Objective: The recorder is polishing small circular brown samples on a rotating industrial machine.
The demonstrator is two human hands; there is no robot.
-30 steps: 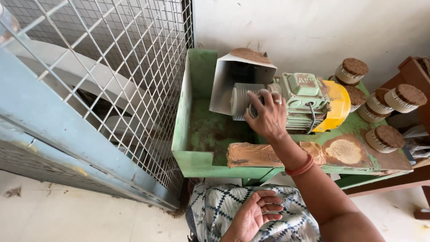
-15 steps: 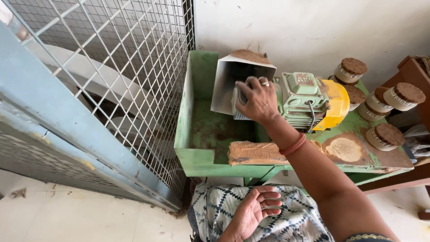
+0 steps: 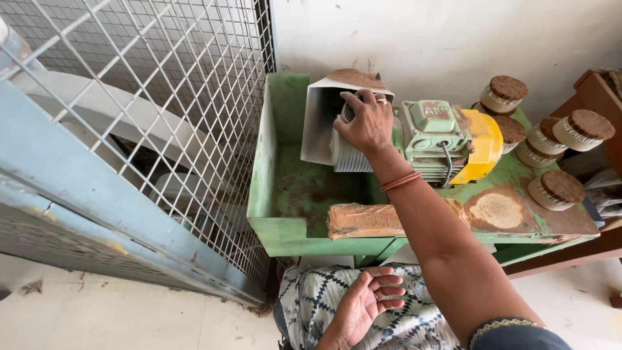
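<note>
My right hand [image 3: 365, 122] reaches forward and grips the top of a ribbed white cylinder [image 3: 346, 155] on the green machine [image 3: 278, 194], next to its green motor [image 3: 433, 133] with a yellow end cap [image 3: 484, 144]. A grey metal hood [image 3: 321, 120] dusted with brown powder stands just behind the cylinder. My left hand [image 3: 363, 304] rests palm up with loosely spread fingers on a patterned cloth [image 3: 311, 304] over my lap, holding nothing. A brown-caked block [image 3: 363, 220] lies on the machine's front edge.
Several round white cups topped with brown material [image 3: 560, 188] stand on the machine's right end. A wire mesh guard [image 3: 149, 97] in a blue-grey frame [image 3: 84, 214] fills the left. A white wall is behind; a brown wooden piece [image 3: 596, 97] is at far right.
My right hand has slid up and back along the cylinder toward the grey hood. The left hand stays on my lap.
</note>
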